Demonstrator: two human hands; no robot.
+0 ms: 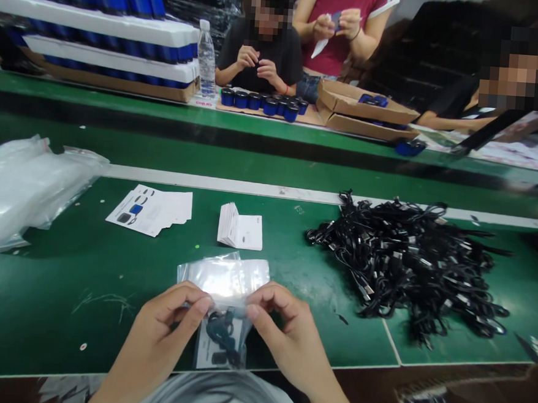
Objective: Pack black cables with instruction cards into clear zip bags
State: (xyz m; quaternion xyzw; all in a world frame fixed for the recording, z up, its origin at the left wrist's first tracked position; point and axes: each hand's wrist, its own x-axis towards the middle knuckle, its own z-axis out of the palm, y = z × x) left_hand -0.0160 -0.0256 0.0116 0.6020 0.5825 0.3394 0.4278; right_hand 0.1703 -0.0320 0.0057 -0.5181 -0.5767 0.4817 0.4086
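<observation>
Both hands pinch the top edge of a clear plastic bag (246, 338) at the front edge of the green table. My left hand (165, 326) grips its left corner and my right hand (287, 332) its right corner, fingers closed. Through the film I see a coiled black cable (223, 333) and a printed card (206, 347). Just beyond my fingertips lie flat clear bags (231, 277), shiny with glare. Behind them a small booklet (251, 232) stands partly folded open.
Printed leaflets (151, 211) lie left of centre, and a thick stack of clear bags (26, 184) at far left. A large heap of black cables (407, 260) covers the right side. Across the bench, several people handle small items near blue-and-black round objects (270, 106).
</observation>
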